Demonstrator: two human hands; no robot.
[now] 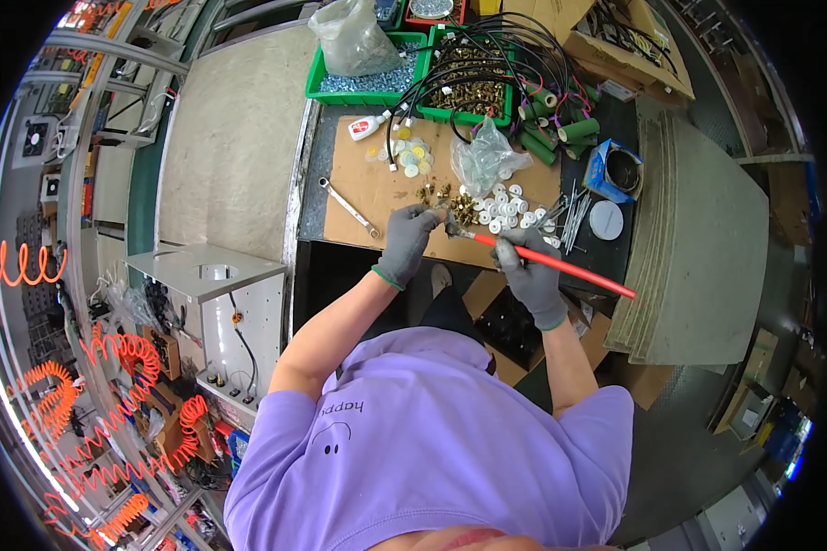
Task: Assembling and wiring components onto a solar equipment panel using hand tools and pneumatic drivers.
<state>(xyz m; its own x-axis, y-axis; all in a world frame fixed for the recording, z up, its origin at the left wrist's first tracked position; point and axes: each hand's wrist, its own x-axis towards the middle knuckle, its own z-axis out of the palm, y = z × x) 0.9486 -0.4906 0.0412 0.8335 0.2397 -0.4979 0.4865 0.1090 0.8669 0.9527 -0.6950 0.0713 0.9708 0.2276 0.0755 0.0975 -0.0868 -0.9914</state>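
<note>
My right hand (pixel 530 280), in a grey glove, is closed around the long red handle of a brush (pixel 583 274). The brush's dark tip points left and meets the fingertips of my left hand (pixel 406 242). That hand, also gloved in grey, pinches a small part too hidden to name. Just beyond the fingertips is a small heap of brass fittings (pixel 464 211). White plastic discs (pixel 504 210) are scattered to its right. All these lie on a cardboard sheet (pixel 351 188) on the bench. An open-end wrench (pixel 347 207) rests left of my left hand.
Green bins (pixel 369 96) of small metal parts stand at the back, with black cables (pixel 533 41) draped over one. A clear plastic bag (pixel 487 161), a white bottle (pixel 366 127), green tubes (pixel 579 130), a blue box (pixel 613 171) and metal rods (pixel 574 218) surround the work area.
</note>
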